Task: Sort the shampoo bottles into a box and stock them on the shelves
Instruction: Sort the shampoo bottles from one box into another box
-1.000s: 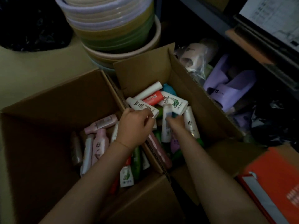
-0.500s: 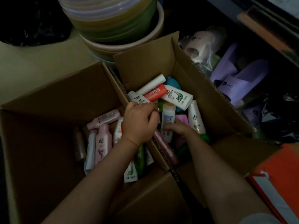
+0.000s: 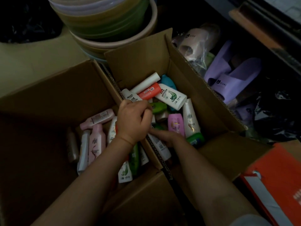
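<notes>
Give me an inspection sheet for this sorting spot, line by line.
Surface: pale floor, dimly lit.
Job's things: left box and right box, both open, both holding mixed shampoo bottles lying loose.
Clutter: stacked basins; bagged purple slippers; orange bag.
Grippers: left hand curled over the boxes' shared edge, contents hidden; right hand reaching low in the right box, fingers largely hidden.
Cables: nothing seen.
Surroundings: dark shelving at right.
</notes>
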